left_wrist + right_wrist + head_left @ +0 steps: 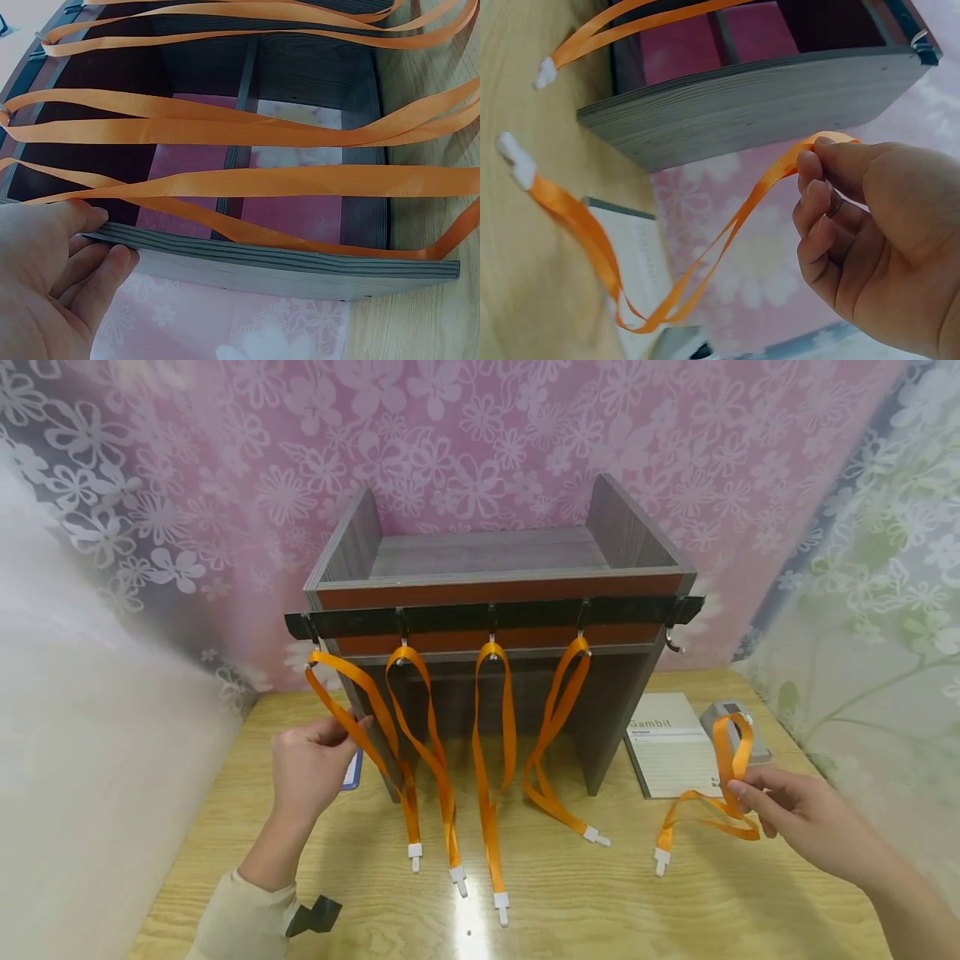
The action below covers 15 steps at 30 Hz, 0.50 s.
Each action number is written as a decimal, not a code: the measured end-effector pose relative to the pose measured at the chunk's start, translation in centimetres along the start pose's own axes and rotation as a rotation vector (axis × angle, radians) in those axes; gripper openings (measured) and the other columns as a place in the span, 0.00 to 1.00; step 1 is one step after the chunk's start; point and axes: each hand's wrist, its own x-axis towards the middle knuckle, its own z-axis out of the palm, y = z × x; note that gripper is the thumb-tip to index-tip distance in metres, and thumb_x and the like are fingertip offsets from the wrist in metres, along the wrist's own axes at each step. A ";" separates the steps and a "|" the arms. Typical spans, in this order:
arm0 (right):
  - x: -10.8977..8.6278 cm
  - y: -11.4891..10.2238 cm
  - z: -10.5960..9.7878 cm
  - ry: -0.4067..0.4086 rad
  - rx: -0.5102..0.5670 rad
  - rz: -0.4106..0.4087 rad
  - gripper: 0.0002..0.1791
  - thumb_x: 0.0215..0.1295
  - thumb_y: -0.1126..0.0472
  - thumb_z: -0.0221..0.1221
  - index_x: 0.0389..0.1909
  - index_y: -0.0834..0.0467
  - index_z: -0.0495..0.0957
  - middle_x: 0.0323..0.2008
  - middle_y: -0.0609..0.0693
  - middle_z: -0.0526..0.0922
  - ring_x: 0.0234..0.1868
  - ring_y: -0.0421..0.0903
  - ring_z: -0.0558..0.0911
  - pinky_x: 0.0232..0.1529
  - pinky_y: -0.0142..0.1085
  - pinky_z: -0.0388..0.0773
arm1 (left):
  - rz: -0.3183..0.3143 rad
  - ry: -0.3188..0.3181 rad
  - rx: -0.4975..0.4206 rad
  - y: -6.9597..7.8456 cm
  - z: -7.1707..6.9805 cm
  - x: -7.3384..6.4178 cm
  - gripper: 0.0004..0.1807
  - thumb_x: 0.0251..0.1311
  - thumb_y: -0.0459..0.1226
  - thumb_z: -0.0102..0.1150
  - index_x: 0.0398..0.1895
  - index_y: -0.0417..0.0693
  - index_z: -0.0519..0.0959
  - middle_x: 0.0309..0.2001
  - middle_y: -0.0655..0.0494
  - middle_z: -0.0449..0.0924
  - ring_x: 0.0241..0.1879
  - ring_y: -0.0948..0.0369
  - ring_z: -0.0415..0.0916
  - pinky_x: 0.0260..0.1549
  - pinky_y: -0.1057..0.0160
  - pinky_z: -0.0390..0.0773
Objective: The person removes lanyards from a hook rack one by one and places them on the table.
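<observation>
My right hand (806, 818) pinches an orange lanyard (737, 752) between thumb and fingers, to the right of a grey wooden shelf (487, 553). The lanyard's loop stands above the fingers, and its white clip (662, 861) hangs low. In the left wrist view, my left hand (60, 270) grips the edge of the shelf's side panel (285, 251), thumb on the front edge and fingers on the outer face. Orange lanyards hang from the other hooks of the black strip (450, 617); the rightmost hook (674, 642) bears none.
Behind the right hand lie a notebook (671, 743) marked "Gambit" and a grey device (757, 745). A blue-edged object (352, 772) lies partly hidden by the left hand. The shelf stands on a wooden table (555, 902) against a flowered backdrop (480, 435).
</observation>
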 end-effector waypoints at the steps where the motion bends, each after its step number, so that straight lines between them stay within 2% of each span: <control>1: -0.1 0.2 0.2 -0.002 0.006 0.004 0.08 0.76 0.63 0.54 0.39 0.49 0.80 0.21 0.44 0.72 0.19 0.41 0.71 0.17 0.34 0.62 | -0.010 -0.007 -0.002 0.0 0.0 -0.1 0.05 0.55 0.39 0.74 0.27 0.46 0.91 0.20 0.54 0.87 0.18 0.57 0.84 0.21 0.80 0.72; 6: -0.3 1.3 1.7 -0.003 0.036 0.044 0.08 0.76 0.62 0.53 0.40 0.50 0.81 0.20 0.45 0.75 0.17 0.41 0.72 0.16 0.33 0.63 | -0.069 -0.026 -0.017 0.2 -0.1 -0.2 0.06 0.56 0.39 0.74 0.27 0.47 0.92 0.21 0.54 0.87 0.18 0.62 0.83 0.20 0.78 0.72; 10: -0.5 2.4 3.0 -0.022 0.087 0.065 0.08 0.77 0.61 0.52 0.38 0.52 0.80 0.18 0.44 0.73 0.17 0.41 0.71 0.14 0.33 0.62 | -0.063 -0.024 -0.014 0.2 -0.1 -0.2 0.06 0.56 0.39 0.74 0.28 0.46 0.91 0.22 0.53 0.88 0.19 0.63 0.83 0.20 0.78 0.72; 15: -0.6 4.5 5.0 -0.016 0.168 0.064 0.08 0.76 0.63 0.53 0.37 0.56 0.79 0.20 0.47 0.73 0.18 0.43 0.74 0.16 0.34 0.68 | -0.059 -0.023 -0.012 0.1 -0.1 -0.1 0.06 0.55 0.39 0.74 0.27 0.46 0.91 0.21 0.53 0.87 0.18 0.67 0.82 0.20 0.79 0.72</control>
